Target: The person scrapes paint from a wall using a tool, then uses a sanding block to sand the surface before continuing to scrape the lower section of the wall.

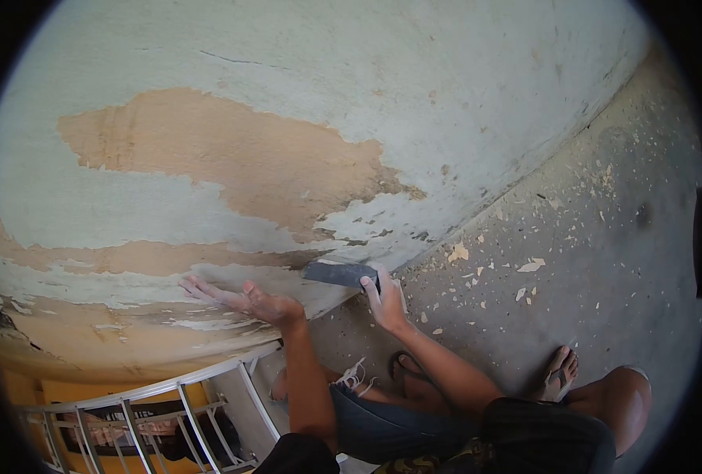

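A person's right hand (384, 304) holds a flat, dark grey, rectangular scraper (335, 274), its grip clamped on the near end with the thumb laid along the top face. The scraper stretches leftward from the hand and lies at the lower part of a pale green painted wall (477, 87), just above the line where wall and floor meet; whether its far edge presses on the surface cannot be told. To its left, the left hand (266, 304) is empty, its grip apart, fingers stretched out and the thumb raised away from them; it is close to the wall, though contact is hard to judge. Above both hands spreads a large, ragged-edged, peach-coloured patch (232, 150), bordered by flaking green paint, and a narrower peach strip (130, 257) runs below it toward the scraper. Dark stains mark the patch's right end. Pale, irregular paint flakes (458, 252) lie scattered over the grey concrete floor (627, 268), thickest near the wall. At lower left, a silver metal ladder (260, 403) lies sideways across the view, below the left hand. The person wears dark blue denim shorts (390, 430) with frayed white threads, and dark thong sandals show on the feet.
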